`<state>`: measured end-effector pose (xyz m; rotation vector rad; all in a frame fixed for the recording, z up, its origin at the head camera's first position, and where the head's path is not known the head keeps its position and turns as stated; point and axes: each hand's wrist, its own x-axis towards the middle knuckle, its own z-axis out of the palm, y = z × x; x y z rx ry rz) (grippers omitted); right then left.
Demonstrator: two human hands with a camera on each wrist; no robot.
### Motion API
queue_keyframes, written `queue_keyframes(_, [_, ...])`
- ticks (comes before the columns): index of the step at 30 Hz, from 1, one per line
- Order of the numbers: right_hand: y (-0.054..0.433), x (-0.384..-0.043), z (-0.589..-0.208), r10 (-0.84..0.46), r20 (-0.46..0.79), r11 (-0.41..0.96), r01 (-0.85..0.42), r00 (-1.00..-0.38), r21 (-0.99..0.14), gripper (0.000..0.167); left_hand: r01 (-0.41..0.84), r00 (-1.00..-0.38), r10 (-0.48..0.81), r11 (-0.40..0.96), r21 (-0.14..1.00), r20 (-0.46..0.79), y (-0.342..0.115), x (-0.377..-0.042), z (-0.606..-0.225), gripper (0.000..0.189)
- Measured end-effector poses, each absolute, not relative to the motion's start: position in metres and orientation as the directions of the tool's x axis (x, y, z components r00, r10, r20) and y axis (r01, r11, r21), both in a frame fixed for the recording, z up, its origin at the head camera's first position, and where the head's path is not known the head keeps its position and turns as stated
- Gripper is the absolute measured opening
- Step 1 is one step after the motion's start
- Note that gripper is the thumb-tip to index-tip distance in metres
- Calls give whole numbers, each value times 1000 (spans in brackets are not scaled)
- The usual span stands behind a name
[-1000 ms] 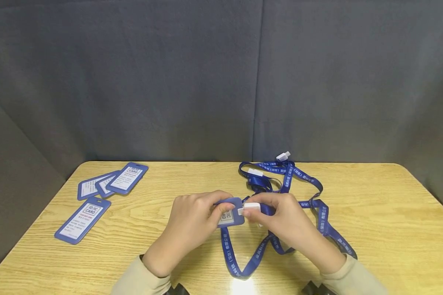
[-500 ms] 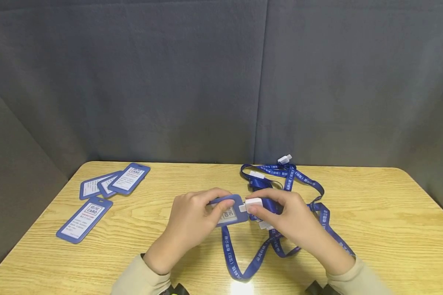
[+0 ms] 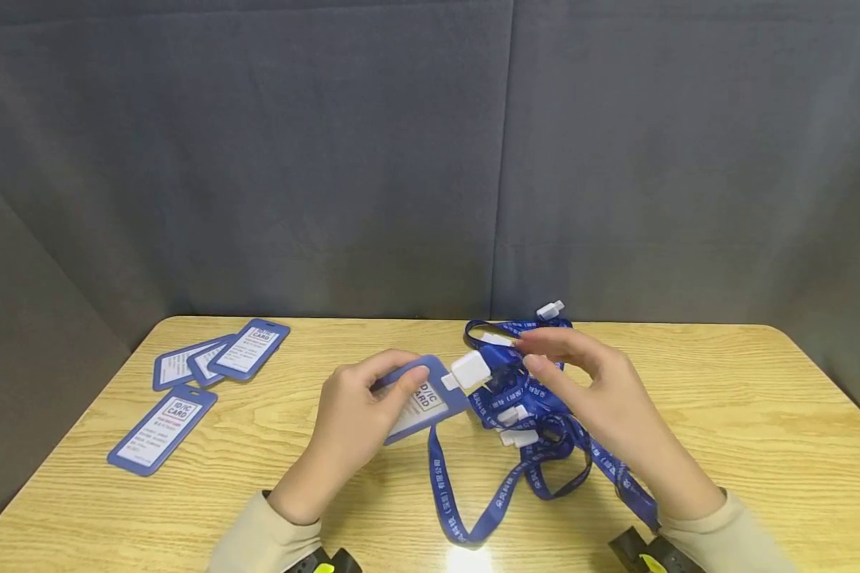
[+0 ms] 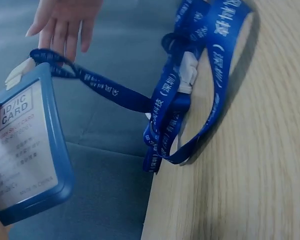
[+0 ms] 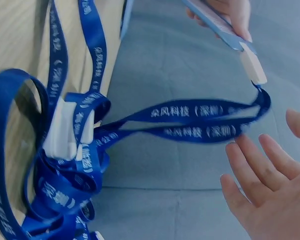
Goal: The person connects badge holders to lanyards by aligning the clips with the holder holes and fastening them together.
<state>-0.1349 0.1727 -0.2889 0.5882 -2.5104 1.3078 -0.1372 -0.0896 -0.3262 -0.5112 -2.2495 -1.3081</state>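
Observation:
My left hand (image 3: 354,414) holds a blue ID badge holder (image 3: 433,414) by its edge, raised above the table, thumb on the front. A white plastic clip (image 3: 471,371) sits at the holder's slotted end, joined to a blue printed lanyard (image 5: 190,108). That strap runs back to a tangled heap of blue lanyards (image 3: 519,394). My right hand (image 3: 602,394) is spread beside the strap, with fingers parted and nothing gripped. In the right wrist view its fingertips lie close to the strap; I cannot tell whether they touch.
Several more blue badge holders (image 3: 161,430) lie at the left of the wooden table (image 3: 315,350), some overlapping. Other white clips (image 3: 517,438) show among the lanyards. One lanyard loop (image 3: 473,533) reaches toward the front edge. A grey curtain (image 3: 365,159) stands behind.
The right hand has let go of the white clip and moved right, its fingers spreading. The left hand has raised and tilted the badge holder; the clip stays at its end.

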Motion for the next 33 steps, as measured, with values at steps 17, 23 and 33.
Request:
queue_keyframes(17, [177, -134, -285, -231, 372, 513, -438, -899, -738, 24, 452, -861, -208, 102, 886, 464, -100, -142, -318, 21])
queue_keyframes(23, [177, -135, -285, -233, 372, 506, -438, -899, -742, 24, 443, -849, -301, 43, 895, 435, -103, -146, -317, 26])
queue_keyframes(33, [177, -135, -285, -227, 372, 497, -435, -900, -751, 23, 521, -799, -367, -25, 853, 477, -117, -147, -307, 17])
